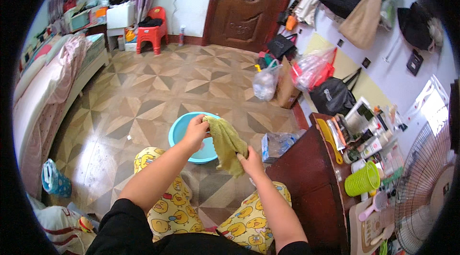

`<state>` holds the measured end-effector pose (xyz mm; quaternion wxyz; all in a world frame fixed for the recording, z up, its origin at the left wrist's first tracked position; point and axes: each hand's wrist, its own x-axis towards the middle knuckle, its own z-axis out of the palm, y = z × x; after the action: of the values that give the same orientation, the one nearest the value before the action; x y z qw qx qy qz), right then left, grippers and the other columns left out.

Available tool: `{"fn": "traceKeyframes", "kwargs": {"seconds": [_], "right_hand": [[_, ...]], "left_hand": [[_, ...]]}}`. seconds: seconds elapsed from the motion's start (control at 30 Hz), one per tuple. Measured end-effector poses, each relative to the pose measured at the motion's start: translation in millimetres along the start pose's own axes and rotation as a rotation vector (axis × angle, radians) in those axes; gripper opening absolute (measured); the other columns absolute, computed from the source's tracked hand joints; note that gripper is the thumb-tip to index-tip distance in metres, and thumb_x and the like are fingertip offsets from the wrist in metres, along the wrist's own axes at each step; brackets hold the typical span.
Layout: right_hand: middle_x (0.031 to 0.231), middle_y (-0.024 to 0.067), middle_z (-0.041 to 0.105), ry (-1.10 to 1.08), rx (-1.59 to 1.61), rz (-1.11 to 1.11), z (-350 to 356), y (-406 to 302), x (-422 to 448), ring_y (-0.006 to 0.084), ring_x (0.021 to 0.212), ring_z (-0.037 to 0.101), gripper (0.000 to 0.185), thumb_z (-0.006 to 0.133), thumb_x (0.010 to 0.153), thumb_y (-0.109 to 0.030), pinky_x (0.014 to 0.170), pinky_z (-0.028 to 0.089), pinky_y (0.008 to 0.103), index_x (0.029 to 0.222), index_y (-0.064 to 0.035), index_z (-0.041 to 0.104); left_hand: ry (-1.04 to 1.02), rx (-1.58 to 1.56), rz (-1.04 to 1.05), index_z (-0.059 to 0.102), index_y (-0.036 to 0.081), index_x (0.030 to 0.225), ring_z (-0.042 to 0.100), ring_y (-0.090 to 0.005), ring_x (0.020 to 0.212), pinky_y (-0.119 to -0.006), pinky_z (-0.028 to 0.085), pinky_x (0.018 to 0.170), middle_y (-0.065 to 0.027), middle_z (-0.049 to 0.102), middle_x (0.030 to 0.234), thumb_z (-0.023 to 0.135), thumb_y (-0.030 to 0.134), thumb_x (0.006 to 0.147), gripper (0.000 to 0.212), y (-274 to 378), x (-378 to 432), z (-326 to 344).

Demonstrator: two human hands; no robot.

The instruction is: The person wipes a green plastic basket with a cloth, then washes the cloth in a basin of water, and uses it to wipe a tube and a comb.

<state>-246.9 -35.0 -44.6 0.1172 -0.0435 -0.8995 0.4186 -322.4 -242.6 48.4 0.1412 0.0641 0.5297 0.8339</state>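
Observation:
A yellow-green cloth (228,143) is stretched between my two hands, with its lower edge hanging loose. My left hand (197,133) pinches its upper left corner, over the light-blue plastic basin (173,134). At the cloth's right side, my right hand (251,163) grips the fabric near its lower part. The basin stands on the patterned floor (151,111) beyond my knees, partly covered by my left hand and the cloth. Whether the basin holds water I cannot tell.
To the right a dark red wooden dresser (305,183) bears bottles, a green plastic basket (362,179) and an electric fan (427,186). A clear-topped box (276,145) lies beside the dresser. Bags stand along the wall. At left are a bed (46,86) and a blue bin (57,179).

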Motion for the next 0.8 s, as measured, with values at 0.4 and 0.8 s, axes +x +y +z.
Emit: {"fn": "traceKeyframes", "kwargs": {"seconds": [0.4, 0.8], "right_hand": [[0.083, 0.0105, 0.057, -0.226, -0.664, -0.502, 23.4, 5.3, 50.0, 0.0289, 0.079, 0.056, 0.029, 0.064, 0.073, -0.023, 0.071, 0.042, 0.0398, 0.09, -0.0059, 0.049], [0.093, 0.0192, 0.058, -0.568, -0.458, -0.106, 71.7, 45.8, 128.9, 0.0373, 0.083, 0.057, 0.033, 0.06, 0.08, -0.028, 0.071, 0.045, 0.0439, 0.098, -0.0027, 0.051]], "left_hand": [[-0.016, 0.286, -0.162, 0.052, -0.001, 0.096, 0.059, -0.0224, 0.092, -0.036, 0.051, 0.081, -0.0117, 0.057, 0.098, 0.041, 0.003, 0.084, 0.017, -45.0, 46.5, -116.4], [-0.127, 0.336, -0.267, 0.055, -0.006, 0.095, 0.062, -0.0208, 0.081, -0.031, 0.052, 0.073, -0.0136, 0.06, 0.089, 0.048, 0.002, 0.084, 0.015, -96.9, 153.2, -174.2]]}}
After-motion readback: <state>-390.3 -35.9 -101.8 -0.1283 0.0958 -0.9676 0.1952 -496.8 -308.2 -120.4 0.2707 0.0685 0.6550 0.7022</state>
